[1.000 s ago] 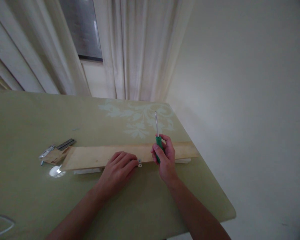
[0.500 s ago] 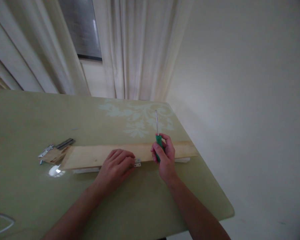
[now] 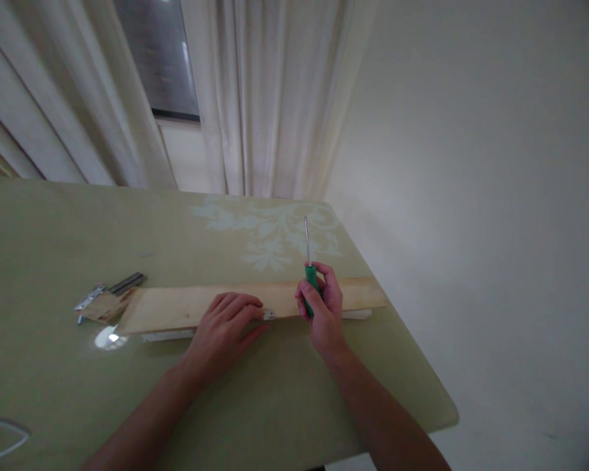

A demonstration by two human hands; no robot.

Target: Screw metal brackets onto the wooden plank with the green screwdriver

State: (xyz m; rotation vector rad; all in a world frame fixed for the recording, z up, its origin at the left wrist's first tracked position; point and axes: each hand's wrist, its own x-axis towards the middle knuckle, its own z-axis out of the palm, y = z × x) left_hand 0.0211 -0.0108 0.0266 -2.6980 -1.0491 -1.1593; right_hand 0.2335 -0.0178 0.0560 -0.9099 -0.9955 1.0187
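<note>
My left hand (image 3: 228, 327) is at the near edge of a long pale wooden board (image 3: 161, 307). Its fingers lie over the edge and close on a small metal hinge (image 3: 269, 315), with the thumb just below; part of the hinge is hidden under the fingertips. A screwdriver (image 3: 311, 281) with a green handle is gripped in my right hand (image 3: 326, 314). Its bare metal shaft points up and away from me, clear of the board and the hinge. Something white shows beneath the board at both ends.
Beyond the board's left end lie a short wood piece (image 3: 103, 306), a silver hinge (image 3: 91, 296) and a dark metal strip (image 3: 127, 283). A white loop (image 3: 10, 425) is on the green table (image 3: 78, 386) at the lower left. Curtains (image 3: 279, 98) and a wall stand behind.
The hinge's lower leaf, seen hanging below the board edge before, no longer shows there. My left thumb has shifted slightly outward. My right hand and the screwdriver have hardly moved.
</note>
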